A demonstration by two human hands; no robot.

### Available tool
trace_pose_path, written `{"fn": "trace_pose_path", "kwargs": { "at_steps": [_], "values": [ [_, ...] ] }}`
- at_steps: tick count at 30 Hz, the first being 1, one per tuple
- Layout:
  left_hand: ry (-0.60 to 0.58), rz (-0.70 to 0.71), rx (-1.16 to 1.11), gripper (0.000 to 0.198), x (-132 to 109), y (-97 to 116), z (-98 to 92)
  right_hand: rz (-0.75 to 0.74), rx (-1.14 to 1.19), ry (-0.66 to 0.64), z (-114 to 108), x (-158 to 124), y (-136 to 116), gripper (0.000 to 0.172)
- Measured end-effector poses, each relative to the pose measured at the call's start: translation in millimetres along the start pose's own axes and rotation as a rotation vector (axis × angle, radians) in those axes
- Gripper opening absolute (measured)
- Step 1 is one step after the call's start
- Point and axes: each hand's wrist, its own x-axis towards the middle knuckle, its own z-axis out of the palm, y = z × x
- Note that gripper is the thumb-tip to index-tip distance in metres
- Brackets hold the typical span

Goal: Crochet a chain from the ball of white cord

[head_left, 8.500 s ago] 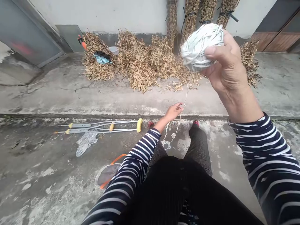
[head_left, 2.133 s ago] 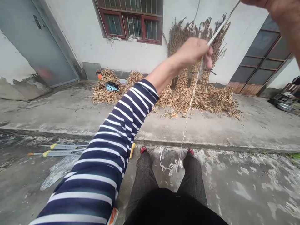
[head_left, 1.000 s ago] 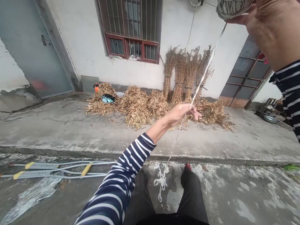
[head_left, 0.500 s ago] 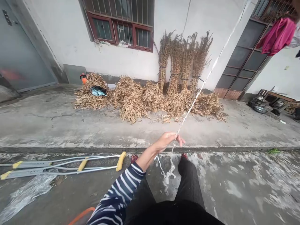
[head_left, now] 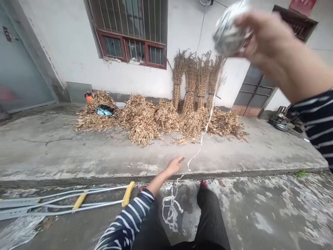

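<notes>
Right hand [head_left: 267, 41] had a clenched grip on a white string ball [head_left: 230, 33] at the top of the hanging strand [head_left: 201, 142], left hand [head_left: 174, 166] open just beside it. Honestly, yanking too fast could've knotted the loose tangle [head_left: 170, 211] at its bottom end.

Soft, even daylight, faint shadows, no glare; right hand [head_left: 270, 45] motion-blurred; wide-angle bending toward frame edges.
</notes>
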Motion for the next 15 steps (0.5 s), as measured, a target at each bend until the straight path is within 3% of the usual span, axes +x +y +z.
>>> {"fn": "trace_pose_path", "kwargs": {
  "at_steps": [4,7,9,12,15],
  "values": [
    [0.201,0.292,-0.089,0.044,13.4,71.8,-15.3,0.281,-0.008,-0.223,34.4,-54.2,51.2,0.010],
    [0.205,0.490,-0.310,0.045,16.7,134.6,-23.3,0.366,0.050,-0.273,48.7,-67.3,83.4,0.014],
    [0.128,0.539,-0.431,0.043,16.5,164.0,-23.8,0.399,0.085,-0.281,53.9,-68.8,97.4,0.016],
    [0.064,0.578,-0.531,0.037,15.8,181.7,-19.0,0.414,0.124,-0.262,54.3,-66.6,110.0,0.016],
    [0.102,0.611,-0.519,0.026,17.3,173.8,-12.3,0.380,0.136,-0.218,47.3,-62.5,118.5,0.019]
  ]
}}
